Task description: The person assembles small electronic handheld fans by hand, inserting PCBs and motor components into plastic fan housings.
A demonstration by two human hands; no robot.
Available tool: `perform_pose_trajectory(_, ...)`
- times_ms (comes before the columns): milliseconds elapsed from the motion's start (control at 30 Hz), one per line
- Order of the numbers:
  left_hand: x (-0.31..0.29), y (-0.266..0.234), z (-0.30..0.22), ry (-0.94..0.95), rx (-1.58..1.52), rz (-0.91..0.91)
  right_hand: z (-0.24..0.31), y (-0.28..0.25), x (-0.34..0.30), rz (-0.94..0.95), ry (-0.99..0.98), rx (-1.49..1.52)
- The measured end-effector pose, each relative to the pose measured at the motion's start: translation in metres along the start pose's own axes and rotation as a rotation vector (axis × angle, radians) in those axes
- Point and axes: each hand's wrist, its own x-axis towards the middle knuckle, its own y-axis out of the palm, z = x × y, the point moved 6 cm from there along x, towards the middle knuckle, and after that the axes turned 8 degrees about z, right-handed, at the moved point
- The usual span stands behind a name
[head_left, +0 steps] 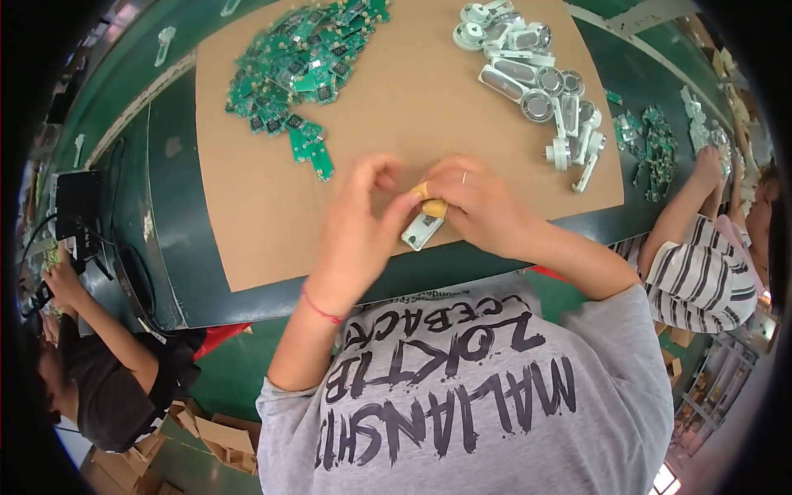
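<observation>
Hands (487, 206) (two) meet at one white casing (421, 233), two piles (307, 66) beyond.

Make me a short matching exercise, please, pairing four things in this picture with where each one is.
1. green circuit boards   A. worn at the wrist of the left hand
2. white parts with round ends   B. beneath the fingers of the right hand
3. red bracelet   C. heaped toward the cardboard's left side
4. small white casing   D. spread along the cardboard's right side

Pairs: 1-C, 2-D, 3-A, 4-B
</observation>
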Motion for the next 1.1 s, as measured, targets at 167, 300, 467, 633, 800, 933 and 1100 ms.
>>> perform_pose_trajectory(167, 0.044, -0.056, 0.032, -0.291, 0.493, -0.112, -0.002, 0.004, -0.003, -0.014, -0.042, -0.015)
perform_pose_trajectory(300, 0.054, -0.056, 0.040, -0.308, 0.837, -0.073, 0.003, 0.004, -0.005, 0.011, -0.071, -0.108)
perform_pose_trajectory(467, 0.042, -0.065, 0.045, -0.415, 0.668, -0.081, 0.001, -0.008, -0.006, -0.003, -0.016, -0.056)
perform_pose_trajectory(633, 0.018, -0.030, 0.015, -0.153, -0.024, -0.063, 0.003, -0.029, -0.001, 0.021, 0.174, 0.204)
perform_pose_trajectory(800, 0.010, 0.000, -0.013, 0.061, -0.022, -0.042, 0.010, -0.032, 0.008, 0.066, 0.357, 0.574)
perform_pose_trajectory(933, 0.009, 0.002, -0.026, 0.210, 0.039, -0.177, 0.010, -0.029, 0.009, 0.005, 0.400, 0.672)
perform_pose_trajectory(1100, 0.005, 0.002, -0.027, 0.172, 0.008, -0.190, 0.010, -0.029, 0.012, -0.127, 0.318, 0.698)
